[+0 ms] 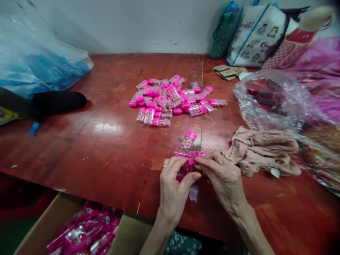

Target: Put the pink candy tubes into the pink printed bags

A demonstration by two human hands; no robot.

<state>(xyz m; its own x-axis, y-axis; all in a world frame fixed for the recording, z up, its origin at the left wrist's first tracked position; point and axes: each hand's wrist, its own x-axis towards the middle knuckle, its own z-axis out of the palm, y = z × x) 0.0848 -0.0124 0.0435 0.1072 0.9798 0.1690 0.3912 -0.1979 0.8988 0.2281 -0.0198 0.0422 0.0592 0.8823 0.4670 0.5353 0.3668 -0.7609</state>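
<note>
My left hand and my right hand meet near the table's front edge, fingers closed on a small pink printed plastic packet. Its patterned top strip shows above my fingertips; much of the rest is hidden by my hands. Just beyond the packet lies one small clear container of pink beads with a pink cap. Farther back, a loose heap of the same bead containers is spread on the red-brown table. Several of them lie side by side at the heap's near edge.
A cardboard box of filled pink packets stands below the table's front left. Crumpled beige cloth and clear plastic wrap lie at right. Bags stand back right; a blue-filled plastic bag and black object are left.
</note>
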